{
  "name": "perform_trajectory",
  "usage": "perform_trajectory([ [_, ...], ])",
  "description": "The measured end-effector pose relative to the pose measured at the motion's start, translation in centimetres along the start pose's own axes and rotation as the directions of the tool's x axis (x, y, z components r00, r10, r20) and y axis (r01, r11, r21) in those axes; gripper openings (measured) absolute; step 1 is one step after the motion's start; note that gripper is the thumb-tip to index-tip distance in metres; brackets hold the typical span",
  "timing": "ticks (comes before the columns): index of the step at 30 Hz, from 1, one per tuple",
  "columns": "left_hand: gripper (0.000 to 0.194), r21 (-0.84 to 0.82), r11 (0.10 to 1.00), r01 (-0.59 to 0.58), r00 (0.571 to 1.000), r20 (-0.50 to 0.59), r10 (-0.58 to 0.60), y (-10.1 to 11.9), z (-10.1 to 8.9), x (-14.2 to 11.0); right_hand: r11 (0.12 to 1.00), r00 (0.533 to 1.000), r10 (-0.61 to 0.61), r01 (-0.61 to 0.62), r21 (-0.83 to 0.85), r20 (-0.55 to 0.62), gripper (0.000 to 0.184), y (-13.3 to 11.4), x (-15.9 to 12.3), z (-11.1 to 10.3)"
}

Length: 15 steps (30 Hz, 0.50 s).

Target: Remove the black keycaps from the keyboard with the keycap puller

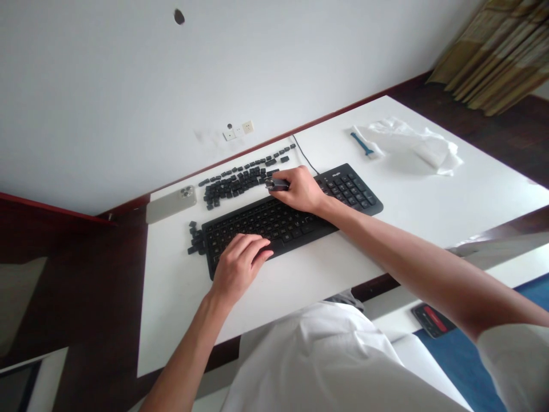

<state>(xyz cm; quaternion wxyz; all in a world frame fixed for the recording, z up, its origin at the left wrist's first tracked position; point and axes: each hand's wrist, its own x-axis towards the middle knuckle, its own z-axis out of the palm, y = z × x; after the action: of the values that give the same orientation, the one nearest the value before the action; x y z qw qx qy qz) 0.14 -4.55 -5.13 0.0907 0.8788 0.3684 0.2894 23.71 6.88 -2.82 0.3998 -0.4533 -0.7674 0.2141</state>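
My room, seen from above: white wall (128, 86) with wall socket (238, 130), dark wooden floor (86, 274), yellow-brown curtain (500, 54).

Both arms bare, reaching forward and inward from the lower corners. Left arm (189, 357) short in frame, left hand (238, 267) palm down, fingers loosely curved, wrist low. Right arm (407, 266) long diagonal across frame, right hand (299, 190) farther out, palm down, fingertips (286, 191) pinched together, wrist nearly straight.
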Motion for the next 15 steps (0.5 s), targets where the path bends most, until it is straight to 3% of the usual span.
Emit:
perform_trajectory([
  [5,0.016,-0.034,0.999,0.025,1.0,-0.015,-0.026,0.0,0.0,0.1,1.0,1.0,-0.003,0.003,-0.006,0.001,0.026,0.0,0.0,0.0],
  [11,0.038,-0.016,0.986,0.163,0.978,0.137,-0.16,-0.5,-2.6,-0.5,1.0,0.999,0.006,-0.005,-0.012,0.033,0.026,-0.2,0.0,-0.3],
  [15,0.02,0.046,0.966,0.253,0.959,0.12,-0.257,-1.0,-3.9,-1.9,1.0,0.998,0.021,-0.02,-0.021,0.058,0.025,-0.3,0.0,-0.4],
])
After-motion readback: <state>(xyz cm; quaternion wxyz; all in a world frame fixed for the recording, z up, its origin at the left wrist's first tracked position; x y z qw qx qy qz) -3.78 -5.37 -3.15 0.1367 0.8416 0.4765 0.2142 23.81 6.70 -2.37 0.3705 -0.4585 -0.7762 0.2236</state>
